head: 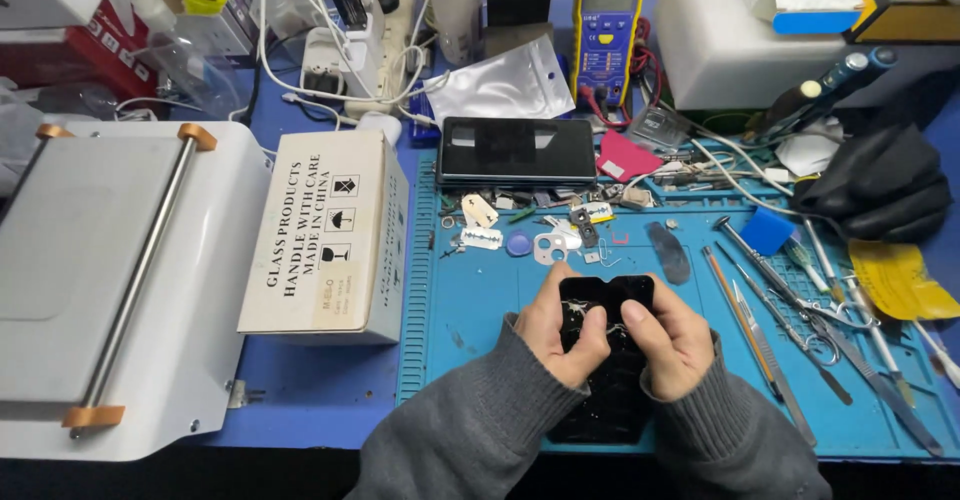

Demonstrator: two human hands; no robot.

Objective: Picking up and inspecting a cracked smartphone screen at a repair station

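Observation:
Both my hands hold a black phone back cover (606,296) above the blue work mat (470,300), near the table's front edge. My left hand (560,330) grips its left side, thumb pressed on the dark surface. My right hand (668,338) grips the right side, thumb on top too. Pale glue strands or scratches show on the cover between the thumbs. Its lower part disappears behind my grey sleeves.
A white cardboard box (325,235) stands left of the mat, beside a white machine (110,280) with a metal bar. Another dark phone (517,150), small parts, tweezers and scissors (800,310), a black glove (880,185) and a multimeter (608,30) lie behind and right.

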